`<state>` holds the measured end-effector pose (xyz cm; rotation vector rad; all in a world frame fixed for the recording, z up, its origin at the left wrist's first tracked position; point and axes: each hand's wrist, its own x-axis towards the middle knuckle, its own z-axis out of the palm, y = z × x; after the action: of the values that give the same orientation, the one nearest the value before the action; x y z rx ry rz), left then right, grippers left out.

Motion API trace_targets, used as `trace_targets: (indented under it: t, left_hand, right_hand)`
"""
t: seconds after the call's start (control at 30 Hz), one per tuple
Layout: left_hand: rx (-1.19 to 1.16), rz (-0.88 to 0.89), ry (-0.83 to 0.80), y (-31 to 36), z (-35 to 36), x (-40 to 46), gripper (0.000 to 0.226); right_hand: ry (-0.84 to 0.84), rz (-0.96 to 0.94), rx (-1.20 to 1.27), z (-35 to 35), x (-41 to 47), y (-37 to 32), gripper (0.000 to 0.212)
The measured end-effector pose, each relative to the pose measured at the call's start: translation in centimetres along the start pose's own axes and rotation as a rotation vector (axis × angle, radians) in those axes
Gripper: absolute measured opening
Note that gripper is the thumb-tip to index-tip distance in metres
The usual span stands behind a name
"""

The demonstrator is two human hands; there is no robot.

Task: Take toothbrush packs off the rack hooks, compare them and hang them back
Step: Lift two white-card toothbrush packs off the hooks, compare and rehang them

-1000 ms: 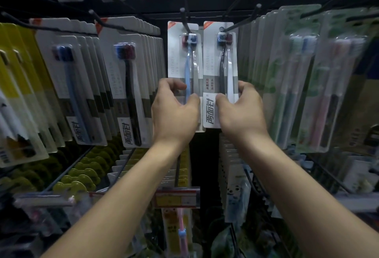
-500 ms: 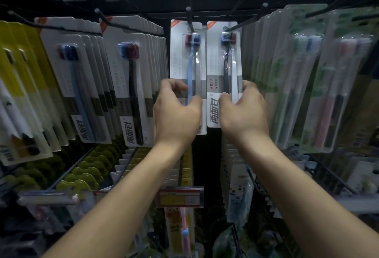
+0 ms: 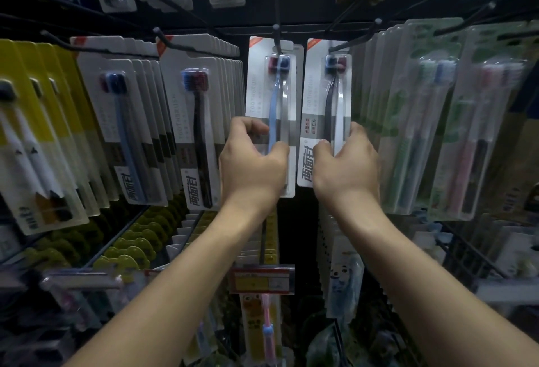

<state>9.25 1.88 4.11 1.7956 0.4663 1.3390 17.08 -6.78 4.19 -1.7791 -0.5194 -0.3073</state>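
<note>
Dim shop rack: left hand (image 3: 252,162) grips blue-brush pack (image 3: 272,98), right hand (image 3: 345,162) grips black-brush pack (image 3: 323,104), both upright above the fingers, touching; white packs (image 3: 198,133) leftward, green packs (image 3: 408,133) rightward.

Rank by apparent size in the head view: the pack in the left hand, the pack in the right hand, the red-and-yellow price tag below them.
1-2. Left-hand pack and right-hand pack: same design, look alike, so no ranking between them.
3. Price tag: clearly smaller, though it hangs lower and its nearness to the camera is unclear.

Head-worn view, forward and slightly down, close to the rack (image 3: 291,28).
</note>
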Motion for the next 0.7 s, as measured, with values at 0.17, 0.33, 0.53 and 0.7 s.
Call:
trace_targets:
  t: [0.17, 0.33, 0.53, 0.7]
  left_hand:
    - [-0.014, -0.031, -0.006, 0.5, -0.3, -0.3, 0.022]
    - [-0.046, -0.057, -0.010, 1.2, -0.6, -0.8, 0.020]
    - [-0.072, -0.033, -0.005, 1.9, -1.2, -1.8, 0.021]
    - [-0.124, -0.042, -0.034, 2.5, -2.0, -3.1, 0.020]
  right_hand:
    - [0.017, 0.005, 0.052, -0.7, -0.8, -0.2, 0.048]
    - [-0.013, -0.003, 0.087, -1.6, -1.5, -0.2, 0.054]
    - [-0.039, -0.013, 0.157, -3.0, -2.6, 0.0, 0.031]
    - [-0.054, -0.029, 0.203, -4.2, -3.7, 0.1, 0.036]
